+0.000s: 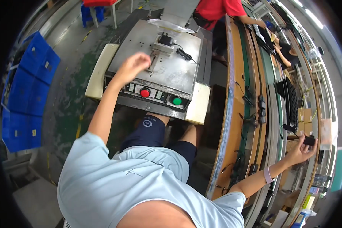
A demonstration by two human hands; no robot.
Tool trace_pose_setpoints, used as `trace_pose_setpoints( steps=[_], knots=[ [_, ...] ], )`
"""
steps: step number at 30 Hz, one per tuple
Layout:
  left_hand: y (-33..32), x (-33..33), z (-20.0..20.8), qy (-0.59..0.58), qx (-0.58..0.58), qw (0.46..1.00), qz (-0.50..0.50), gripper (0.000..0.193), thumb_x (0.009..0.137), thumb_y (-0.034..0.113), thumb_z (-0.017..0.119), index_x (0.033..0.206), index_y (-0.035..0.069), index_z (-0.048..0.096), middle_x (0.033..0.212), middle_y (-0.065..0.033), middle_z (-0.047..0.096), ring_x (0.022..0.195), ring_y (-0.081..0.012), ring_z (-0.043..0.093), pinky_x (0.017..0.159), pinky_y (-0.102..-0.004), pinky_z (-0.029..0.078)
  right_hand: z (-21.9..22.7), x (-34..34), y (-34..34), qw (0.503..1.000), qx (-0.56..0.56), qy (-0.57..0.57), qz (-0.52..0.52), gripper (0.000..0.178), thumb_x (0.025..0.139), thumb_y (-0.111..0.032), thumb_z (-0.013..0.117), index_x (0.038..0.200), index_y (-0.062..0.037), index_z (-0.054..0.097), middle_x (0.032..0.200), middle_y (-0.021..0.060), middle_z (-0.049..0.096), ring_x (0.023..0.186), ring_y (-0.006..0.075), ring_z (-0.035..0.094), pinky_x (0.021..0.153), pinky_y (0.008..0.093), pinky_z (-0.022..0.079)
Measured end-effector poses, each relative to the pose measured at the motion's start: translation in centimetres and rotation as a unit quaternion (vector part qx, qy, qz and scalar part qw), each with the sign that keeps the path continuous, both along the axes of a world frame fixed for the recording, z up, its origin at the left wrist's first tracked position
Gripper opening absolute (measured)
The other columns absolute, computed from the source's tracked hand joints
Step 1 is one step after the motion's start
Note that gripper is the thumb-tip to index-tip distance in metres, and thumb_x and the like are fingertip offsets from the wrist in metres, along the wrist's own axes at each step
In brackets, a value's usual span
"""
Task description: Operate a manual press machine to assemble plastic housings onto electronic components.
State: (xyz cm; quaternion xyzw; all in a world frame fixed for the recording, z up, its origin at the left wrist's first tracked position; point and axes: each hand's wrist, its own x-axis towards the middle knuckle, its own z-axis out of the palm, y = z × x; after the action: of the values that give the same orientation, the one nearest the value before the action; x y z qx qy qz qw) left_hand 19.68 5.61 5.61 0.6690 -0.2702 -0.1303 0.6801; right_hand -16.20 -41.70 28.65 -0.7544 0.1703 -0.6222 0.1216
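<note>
My left hand (pixel 133 66) hangs over the left part of a machine's flat metal plate (pixel 174 78). Its fingers are curled together, slightly blurred, and nothing shows in them. Beyond it, a black power adapter (pixel 165 40) sits in a small metal fixture (pixel 163 48) on the plate. The adapter's bundled black cord (pixel 184 54) lies to the right. Far out to the right, my right hand (pixel 301 151) grips a small black block, seemingly another power adapter (pixel 309 141), between thumb and fingers above the workbench line.
The machine's front carries a red button (pixel 144 92) and a green button (pixel 177 101). At right runs a long conveyor line (pixel 235 110) with black cords and adapters. Blue bins (pixel 28 91) stand at left. A co-worker in a red shirt (pixel 220 11) is beyond the machine.
</note>
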Motion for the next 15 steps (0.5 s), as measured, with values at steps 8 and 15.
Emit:
trace_pose_setpoints(
  steps=[8,15],
  knots=[
    [-6.0,13.3,-1.1,-0.152,0.041,0.987,-0.007,0.063,0.079,0.011,0.075,0.135,0.006,0.046,0.120,-0.0147,0.063,0.112,-0.0214,0.059,0.099,-0.0335,0.044,-0.7,10.6,6.5,0.963,0.118,0.033,0.239,0.041,0.089,0.000,0.058,0.129,-0.0053,0.053,0.106,0.0120,0.067,0.099,0.0210,0.064,0.093,0.0306,0.052],
    [-2.0,9.4,2.6,0.023,-0.177,0.971,-0.159,0.074,0.076,0.012,0.077,0.141,0.008,0.042,0.115,-0.0128,0.063,0.111,-0.0223,0.058,0.102,-0.0363,0.044,-13.6,26.1,12.0,0.851,0.214,0.282,0.389,0.044,0.089,-0.009,0.064,0.132,0.0011,0.054,0.117,0.0139,0.063,0.100,0.0208,0.060,0.087,0.0274,0.048]
  ],
)
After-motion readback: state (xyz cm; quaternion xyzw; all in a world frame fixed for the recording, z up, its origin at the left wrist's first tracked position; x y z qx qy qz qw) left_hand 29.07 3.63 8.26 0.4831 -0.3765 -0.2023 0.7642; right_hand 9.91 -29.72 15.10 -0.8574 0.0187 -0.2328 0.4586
